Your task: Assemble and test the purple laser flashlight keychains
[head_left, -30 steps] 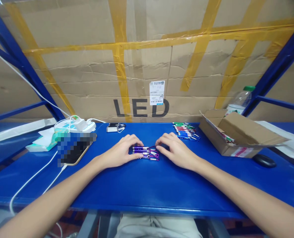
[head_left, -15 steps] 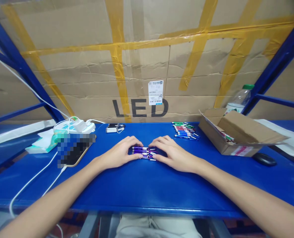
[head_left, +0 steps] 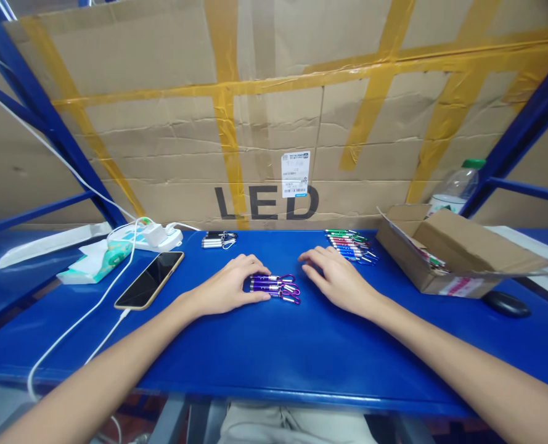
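Several purple keychain flashlights [head_left: 274, 285] with carabiner clips lie side by side in a small row on the blue table [head_left: 264, 351]. My left hand [head_left: 233, 285] grips the row from its left end, thumb at the near side and fingers at the far side. Apart from the row, to its right, is my right hand [head_left: 336, 277], fingers spread and holding nothing. Beyond it lie more keychain flashlights [head_left: 347, 245] in green, red and blue. At the far left of centre sits a small group of black and silver flashlights [head_left: 218, 240].
On the right stands an open cardboard box [head_left: 433, 268], with a black computer mouse [head_left: 507, 304] beside it and a bottle [head_left: 458, 184] behind. A phone [head_left: 150, 282], tissue pack [head_left: 95, 262] and power strip [head_left: 160, 237] with white cables occupy the left. A large carton [head_left: 185, 154] walls the back.
My right hand has let go of the purple flashlights and moved to the right, leaving their clips uncovered. My left hand stays on the row. The view has shifted slightly.
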`<state>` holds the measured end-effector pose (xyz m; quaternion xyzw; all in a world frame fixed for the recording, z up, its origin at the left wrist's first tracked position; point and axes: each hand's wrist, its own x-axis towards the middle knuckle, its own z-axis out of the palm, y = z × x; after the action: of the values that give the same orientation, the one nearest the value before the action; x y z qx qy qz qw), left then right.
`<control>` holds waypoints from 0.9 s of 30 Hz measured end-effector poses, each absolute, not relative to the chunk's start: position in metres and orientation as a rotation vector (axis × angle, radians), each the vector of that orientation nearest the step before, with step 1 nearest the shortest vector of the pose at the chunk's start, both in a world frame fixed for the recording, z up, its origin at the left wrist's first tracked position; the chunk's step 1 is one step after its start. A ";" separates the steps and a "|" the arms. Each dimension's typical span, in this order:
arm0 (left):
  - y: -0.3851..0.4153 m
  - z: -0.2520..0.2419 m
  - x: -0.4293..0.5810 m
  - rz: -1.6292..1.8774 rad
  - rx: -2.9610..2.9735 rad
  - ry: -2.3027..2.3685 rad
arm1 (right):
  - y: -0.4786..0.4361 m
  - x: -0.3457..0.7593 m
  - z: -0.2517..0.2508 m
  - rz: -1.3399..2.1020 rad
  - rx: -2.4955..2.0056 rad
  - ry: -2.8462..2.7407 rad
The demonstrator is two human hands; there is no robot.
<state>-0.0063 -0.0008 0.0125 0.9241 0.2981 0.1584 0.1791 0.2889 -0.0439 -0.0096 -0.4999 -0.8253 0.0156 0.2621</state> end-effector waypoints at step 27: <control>0.003 0.011 -0.010 0.480 2.639 0.790 | -0.051 0.280 -0.006 0.212 -1.259 -2.322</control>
<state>-0.0097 0.0034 0.0111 0.9298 0.2784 0.1691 0.1716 0.2802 -0.0511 -0.0064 -0.4609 -0.8498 0.0777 0.2436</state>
